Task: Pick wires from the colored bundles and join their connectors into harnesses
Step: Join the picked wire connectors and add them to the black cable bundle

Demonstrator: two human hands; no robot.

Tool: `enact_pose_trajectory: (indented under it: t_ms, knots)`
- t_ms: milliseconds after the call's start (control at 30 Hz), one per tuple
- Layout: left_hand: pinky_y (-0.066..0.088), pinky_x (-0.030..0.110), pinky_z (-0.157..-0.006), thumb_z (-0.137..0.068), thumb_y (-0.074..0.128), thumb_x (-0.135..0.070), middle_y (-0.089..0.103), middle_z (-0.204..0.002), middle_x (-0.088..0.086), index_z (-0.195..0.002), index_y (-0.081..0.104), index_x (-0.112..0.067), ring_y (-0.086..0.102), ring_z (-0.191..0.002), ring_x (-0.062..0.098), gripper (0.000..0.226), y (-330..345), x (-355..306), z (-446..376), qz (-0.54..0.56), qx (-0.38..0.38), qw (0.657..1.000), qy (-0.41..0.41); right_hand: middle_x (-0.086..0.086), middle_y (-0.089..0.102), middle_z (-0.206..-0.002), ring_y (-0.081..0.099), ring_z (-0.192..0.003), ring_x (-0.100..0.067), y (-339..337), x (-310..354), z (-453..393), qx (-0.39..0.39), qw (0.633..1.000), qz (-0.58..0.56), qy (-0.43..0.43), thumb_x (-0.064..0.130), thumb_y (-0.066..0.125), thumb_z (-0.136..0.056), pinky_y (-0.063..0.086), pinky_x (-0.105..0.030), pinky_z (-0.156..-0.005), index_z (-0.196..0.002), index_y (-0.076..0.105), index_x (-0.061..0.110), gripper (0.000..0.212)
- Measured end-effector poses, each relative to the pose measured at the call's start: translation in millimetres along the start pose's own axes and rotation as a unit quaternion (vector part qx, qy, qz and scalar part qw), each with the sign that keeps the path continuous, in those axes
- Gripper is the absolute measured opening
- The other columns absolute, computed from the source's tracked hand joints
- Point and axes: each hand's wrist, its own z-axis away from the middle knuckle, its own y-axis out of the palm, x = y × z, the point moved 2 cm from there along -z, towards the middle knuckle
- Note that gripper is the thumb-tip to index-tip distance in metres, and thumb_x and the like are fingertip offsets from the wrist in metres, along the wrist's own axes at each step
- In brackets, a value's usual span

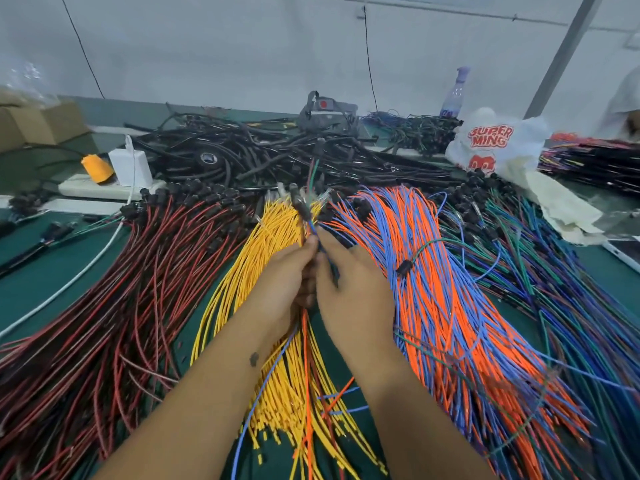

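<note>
My left hand and my right hand meet at the centre, both gripping a small handful of mixed wires that stand up between them with dark connectors at the top. Their orange and blue tails hang down between my forearms. On the green table fan out a red-and-black bundle at left, a yellow bundle under my hands, an orange-and-blue bundle at right, and a blue-green bundle at far right.
A heap of black finished harnesses lies behind the bundles. A white power strip with a charger and an orange spool sit back left, cardboard boxes beyond. A white plastic bag and a bottle stand back right.
</note>
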Motion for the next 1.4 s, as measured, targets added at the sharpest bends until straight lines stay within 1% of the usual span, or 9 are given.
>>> enact_pose_trajectory:
  t_ms: [133, 267, 400, 600, 833, 933, 1033, 1267, 1400]
  knots:
    - [0.026, 0.013, -0.032, -0.1, 0.047, -0.032, 0.04, -0.04, -0.008, -0.071, 0.05, -0.018, 0.035, -0.03, 0.003, 0.032, -8, -5, -3, 0.087, -0.068, 0.994, 0.017, -0.006, 0.065, -0.094, 0.063, -0.085, -0.033, 8, 7, 8, 0.069, 0.994, 0.068, -0.053, 0.029, 0.041, -0.097, 0.042, -0.038, -0.06, -0.146, 0.025, 0.046, 0.055]
    - [0.021, 0.013, -0.036, -0.103, 0.038, -0.031, 0.026, -0.046, -0.01, -0.089, 0.064, -0.01, 0.025, -0.036, 0.002, 0.036, -7, -7, -4, 0.125, -0.045, 0.991, 0.028, -0.006, 0.069, -0.092, 0.065, -0.083, -0.036, 7, 11, 9, 0.025, 0.996, 0.065, -0.061, 0.026, 0.04, -0.099, 0.03, -0.037, -0.057, -0.12, 0.049, 0.023, 0.023]
    - [0.02, 0.014, -0.036, -0.103, 0.036, -0.028, 0.032, -0.049, -0.009, -0.101, 0.068, -0.007, 0.026, -0.036, 0.002, 0.038, -6, -4, -6, 0.093, 0.005, 0.996, 0.009, -0.007, 0.067, -0.095, 0.063, -0.087, -0.038, 6, 7, 8, 0.047, 0.995, 0.075, -0.048, 0.022, 0.038, -0.099, 0.036, -0.04, -0.06, -0.12, 0.048, 0.02, 0.024]
    - [0.028, 0.013, -0.034, -0.103, 0.038, -0.029, 0.051, -0.061, -0.005, -0.082, 0.057, -0.016, 0.035, -0.035, 0.001, 0.031, -9, -2, -8, 0.08, -0.021, 0.997, 0.003, -0.008, 0.068, -0.094, 0.062, -0.089, -0.038, 6, 6, 8, 0.082, 0.994, 0.055, -0.039, 0.027, 0.039, -0.099, 0.035, -0.04, -0.06, -0.126, 0.041, 0.025, 0.027]
    - [0.055, 0.026, -0.065, -0.104, 0.026, -0.036, 0.061, -0.061, 0.0, -0.077, 0.045, -0.018, 0.064, -0.067, 0.014, 0.038, -13, -2, -11, 0.205, -0.022, 0.978, -0.022, -0.009, 0.065, -0.087, 0.061, -0.089, -0.034, -25, -14, 11, 0.169, 0.977, 0.129, 0.02, 0.042, 0.043, -0.099, 0.045, -0.037, -0.068, -0.097, 0.051, 0.021, 0.022]
    - [0.042, 0.016, -0.039, -0.103, 0.027, -0.041, 0.032, -0.045, -0.004, -0.075, 0.042, -0.018, 0.039, -0.037, 0.009, 0.039, -12, -3, -12, 0.261, -0.02, 0.964, -0.043, -0.006, 0.063, -0.086, 0.062, -0.089, -0.031, -48, -30, 8, 0.219, 0.951, 0.215, 0.034, 0.047, 0.046, -0.096, 0.041, -0.034, -0.066, -0.091, 0.054, 0.02, 0.029]
    - [0.019, 0.015, -0.03, -0.102, 0.029, -0.043, 0.023, -0.043, -0.009, -0.074, 0.041, -0.019, 0.019, -0.032, 0.004, 0.039, -14, -3, -12, 0.258, -0.013, 0.964, -0.057, -0.008, 0.065, -0.097, 0.061, -0.093, -0.032, -75, -44, 0, 0.176, 0.936, 0.303, 0.03, 0.037, 0.047, -0.095, 0.037, -0.033, -0.065, -0.097, 0.057, 0.02, 0.02]
    - [0.016, 0.016, -0.031, -0.104, 0.028, -0.04, 0.02, -0.046, -0.01, -0.077, 0.04, -0.019, 0.016, -0.034, 0.004, 0.037, -15, 0, -16, 0.194, -0.002, 0.979, -0.06, -0.018, 0.065, -0.085, 0.063, -0.084, -0.041, -135, -68, -16, -0.006, 0.927, 0.367, 0.084, 0.035, 0.052, -0.092, 0.035, -0.035, -0.064, -0.088, 0.062, 0.017, 0.022]
    - [0.016, 0.017, -0.03, -0.104, 0.029, -0.041, 0.02, -0.047, -0.009, -0.077, 0.041, -0.018, 0.016, -0.034, 0.004, 0.037, -17, 1, -16, 0.2, -0.004, 0.978, -0.065, -0.001, 0.056, -0.058, 0.058, -0.065, -0.023, -161, -73, -21, 0.009, 0.987, 0.09, 0.133, 0.036, 0.07, -0.086, 0.039, -0.029, -0.061, -0.065, 0.063, 0.015, 0.03]
